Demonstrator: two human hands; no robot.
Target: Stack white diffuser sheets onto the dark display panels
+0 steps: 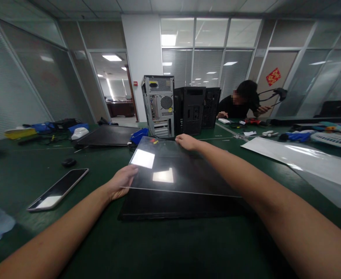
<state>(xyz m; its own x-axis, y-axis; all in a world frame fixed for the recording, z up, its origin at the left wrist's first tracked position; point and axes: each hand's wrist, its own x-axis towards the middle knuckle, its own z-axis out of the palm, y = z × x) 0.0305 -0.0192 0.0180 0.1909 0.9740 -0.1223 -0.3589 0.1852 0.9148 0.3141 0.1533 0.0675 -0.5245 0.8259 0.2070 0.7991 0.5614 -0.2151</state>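
Clock directions run from the middle of the clear sheet (pixel 170 157), with 12 pointing away from the wearer. Nearest, the front edge of a flat black panel (pixel 176 205) shows at 6 o'clock on the dark green surface (pixel 135 248). The clear sheet lies over it in view, reflecting ceiling lights; whether the two touch cannot be told. A phone (pixel 58 190) lies between 8 and 9 o'clock. The left hand (pixel 122 180) pinches the clear sheet's edge at 9 o'clock, thumb on top, fingers curled beneath. At 3 o'clock, well apart, lies a glossy white sheet (pixel 301 153). A small black object (pixel 69 162) sits at 9 o'clock, beyond the phone. The right hand (pixel 186 142) reaches to 12 o'clock, its fingers closed on the clear sheet's far edge. Past it, a blue bin (pixel 139 136) stands at 11 o'clock and a silver computer case (pixel 160 102) near 12, with black cases (pixel 192 110) just beside it. Farthest, a person in black (pixel 231 108) sits between 1 and 2 o'clock.
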